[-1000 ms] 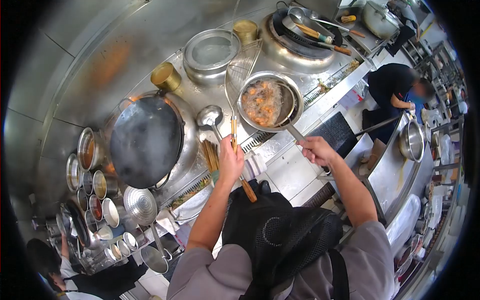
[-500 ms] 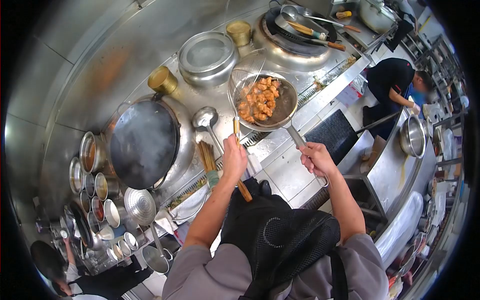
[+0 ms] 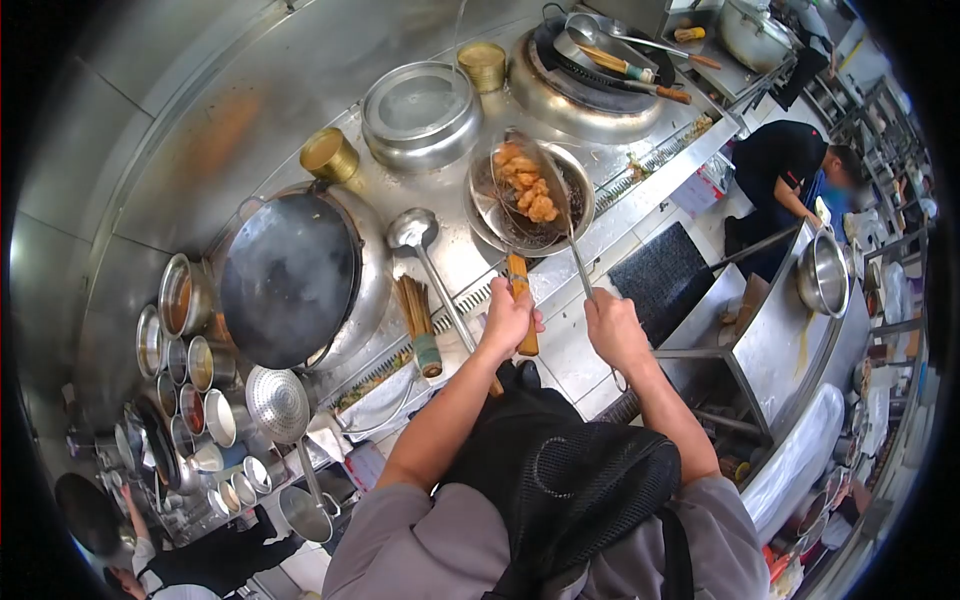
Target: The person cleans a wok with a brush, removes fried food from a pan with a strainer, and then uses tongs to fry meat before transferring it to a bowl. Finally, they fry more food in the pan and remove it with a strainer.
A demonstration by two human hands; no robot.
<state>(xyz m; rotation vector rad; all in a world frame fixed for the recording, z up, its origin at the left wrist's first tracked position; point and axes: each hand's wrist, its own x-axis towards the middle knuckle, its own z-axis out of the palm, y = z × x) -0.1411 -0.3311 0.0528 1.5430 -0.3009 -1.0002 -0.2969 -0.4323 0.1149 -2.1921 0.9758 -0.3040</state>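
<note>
My left hand (image 3: 510, 318) is closed round the wooden handle (image 3: 518, 285) of a wire skimmer. Its mesh lies beneath browned fried pieces (image 3: 524, 180). In my right hand (image 3: 615, 330) is the long metal handle of a round strainer (image 3: 556, 190), tilted steeply on its edge against the right side of the pieces. Both tools are over a round metal pot (image 3: 586, 212) with dark contents. A ladle (image 3: 412, 230) and a bamboo brush (image 3: 414, 325) lie on the counter left of my left hand.
A smoking wok (image 3: 290, 280) sits on the left burner, with a perforated ladle (image 3: 277, 405) and several seasoning containers (image 3: 200, 364) nearby. Behind stand a pot of water (image 3: 420, 100) and another wok (image 3: 600, 70). One co-worker (image 3: 780, 165) bends over the right-hand counter; another person is lower left.
The strainer has turned from nearly level to steeply tilted, and the fried pieces have shifted onto the skimmer's mesh. My left hand has moved right, nearer my right hand.
</note>
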